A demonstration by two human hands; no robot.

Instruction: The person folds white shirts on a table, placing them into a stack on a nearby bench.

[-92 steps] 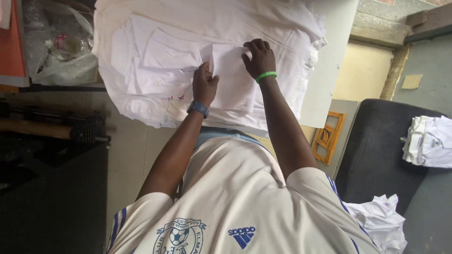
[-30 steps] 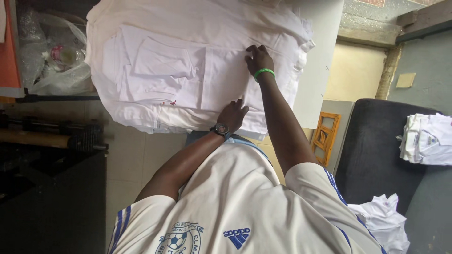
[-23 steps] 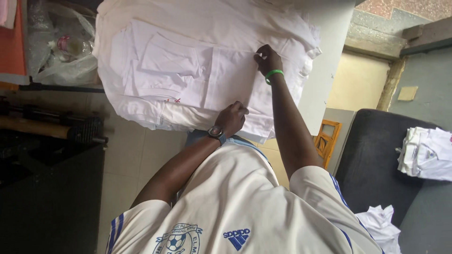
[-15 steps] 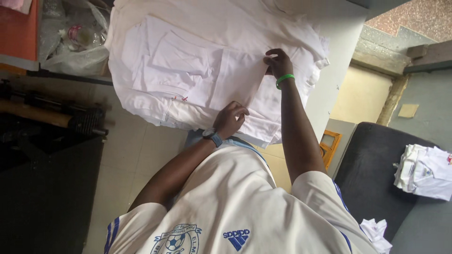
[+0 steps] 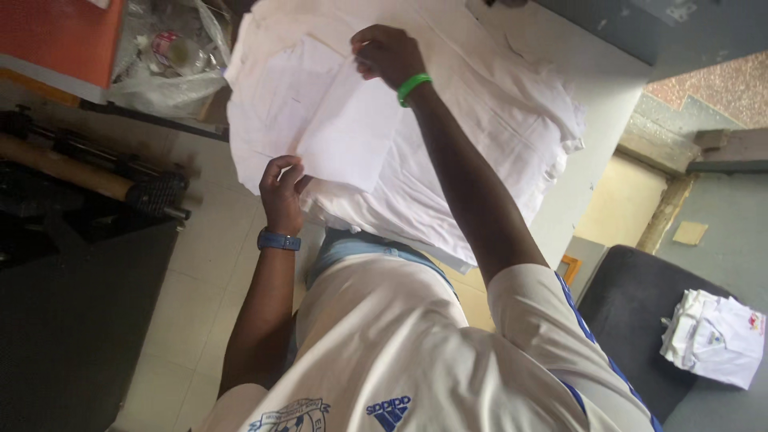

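White fabric panel (image 5: 352, 140) is now being lifted off the garment pile (image 5: 496, 136) on the table (image 5: 592, 88), left hand (image 5: 282, 192) and right hand (image 5: 388, 54) fingers pinching its opposite corners.

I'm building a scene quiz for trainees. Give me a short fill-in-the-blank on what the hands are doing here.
1. Both hands hold a white ____ panel above the garments.
2. The right hand wears a ____ wristband.
3. The left hand wears a ____ watch.
4. A folded white pile lies on the dark ____.

Missing: fabric; green; blue; seat
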